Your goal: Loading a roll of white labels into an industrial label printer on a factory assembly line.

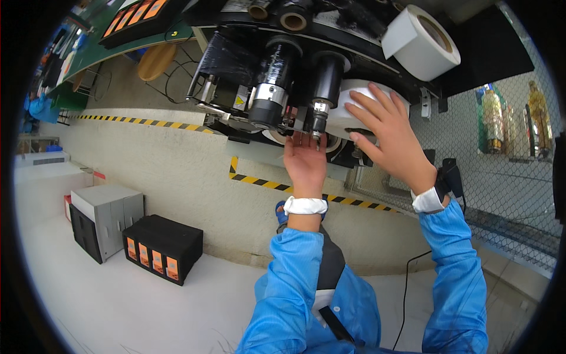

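Note:
My right hand [394, 134] lies with spread fingers against a large white label roll [341, 121] mounted on a black label printer. My left hand [306, 164] is palm up at the printer's lower front, its fingers stretched beneath the mechanism. Parts of its fingertips are hidden there, and I see nothing held in it. Just above sit a spindle with a shiny black ribbon roll [276, 68] and a second black roll [328, 79] with a metal end. Glossy black film [227, 53] stretches to the left of them.
Another white label roll [415, 44] rests on the printer's top beside cardboard-cored rolls [293, 21]. Wire mesh [466, 177] stands at right. A black box with orange labels [162, 248] and a grey cabinet [109, 218] are at left. A round wooden stool [157, 62] stands farther back.

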`<control>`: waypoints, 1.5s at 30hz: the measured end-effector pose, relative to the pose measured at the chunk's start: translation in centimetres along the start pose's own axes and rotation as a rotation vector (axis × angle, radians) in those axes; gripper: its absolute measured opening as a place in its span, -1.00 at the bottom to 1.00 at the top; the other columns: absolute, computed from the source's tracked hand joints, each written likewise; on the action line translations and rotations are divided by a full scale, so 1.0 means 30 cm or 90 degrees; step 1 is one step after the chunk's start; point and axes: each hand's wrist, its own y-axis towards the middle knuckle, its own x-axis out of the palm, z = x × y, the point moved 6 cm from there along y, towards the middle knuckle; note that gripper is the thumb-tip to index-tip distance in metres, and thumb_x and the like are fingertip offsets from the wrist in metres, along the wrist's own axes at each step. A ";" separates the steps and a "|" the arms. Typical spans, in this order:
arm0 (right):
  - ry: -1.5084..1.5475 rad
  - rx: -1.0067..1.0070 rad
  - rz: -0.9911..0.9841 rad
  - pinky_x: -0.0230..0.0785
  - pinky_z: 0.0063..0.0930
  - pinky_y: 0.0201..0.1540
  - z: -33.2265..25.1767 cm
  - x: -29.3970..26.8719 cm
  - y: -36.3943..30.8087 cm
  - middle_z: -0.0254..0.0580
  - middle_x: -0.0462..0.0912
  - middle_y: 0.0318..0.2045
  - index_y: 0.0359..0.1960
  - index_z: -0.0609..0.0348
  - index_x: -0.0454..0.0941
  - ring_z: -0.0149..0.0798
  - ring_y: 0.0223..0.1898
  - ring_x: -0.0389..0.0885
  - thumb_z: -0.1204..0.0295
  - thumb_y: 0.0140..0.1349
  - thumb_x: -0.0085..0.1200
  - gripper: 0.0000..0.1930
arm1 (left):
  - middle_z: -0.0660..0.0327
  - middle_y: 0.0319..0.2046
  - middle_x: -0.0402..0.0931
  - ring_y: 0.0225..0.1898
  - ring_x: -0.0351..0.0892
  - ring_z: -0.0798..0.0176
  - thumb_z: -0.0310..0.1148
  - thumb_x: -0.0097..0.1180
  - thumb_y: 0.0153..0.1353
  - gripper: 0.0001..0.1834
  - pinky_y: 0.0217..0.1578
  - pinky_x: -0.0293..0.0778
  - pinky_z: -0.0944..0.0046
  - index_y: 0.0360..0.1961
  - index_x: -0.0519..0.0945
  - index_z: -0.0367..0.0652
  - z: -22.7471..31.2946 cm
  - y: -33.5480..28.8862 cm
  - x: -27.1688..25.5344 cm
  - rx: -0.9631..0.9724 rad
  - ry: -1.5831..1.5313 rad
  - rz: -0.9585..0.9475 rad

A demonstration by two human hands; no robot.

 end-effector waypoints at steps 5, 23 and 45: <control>0.008 -0.010 -0.038 -0.01 0.17 0.45 -0.005 -0.032 0.011 -0.13 0.46 0.29 0.21 0.10 0.53 0.14 0.41 0.25 0.23 0.28 0.16 -0.52 | 0.23 0.17 0.48 0.23 0.39 0.17 0.02 -0.29 0.56 -0.57 0.31 0.20 -0.09 0.11 0.43 -0.05 -0.027 -0.018 0.037 0.007 -0.070 0.008; 0.076 0.018 -0.008 0.08 0.02 0.37 0.079 -0.035 0.020 -0.18 0.49 0.25 0.13 0.04 0.60 0.05 0.34 0.29 0.28 0.21 0.20 -0.57 | 0.12 0.20 0.46 0.29 0.35 0.14 0.03 -0.38 0.54 -0.48 0.40 0.14 -0.06 0.27 0.45 0.05 0.011 0.059 0.049 0.048 0.077 0.037; -0.011 -0.020 -0.064 -0.04 0.25 0.44 0.040 -0.017 0.059 -0.13 0.42 0.33 0.23 0.04 0.55 0.20 0.44 0.16 0.22 0.27 0.18 -0.51 | 0.09 0.18 0.45 0.25 0.38 0.14 -0.25 -0.28 0.57 -0.62 0.40 0.23 -0.05 0.25 0.42 -0.16 0.012 0.062 0.025 0.056 0.185 -0.009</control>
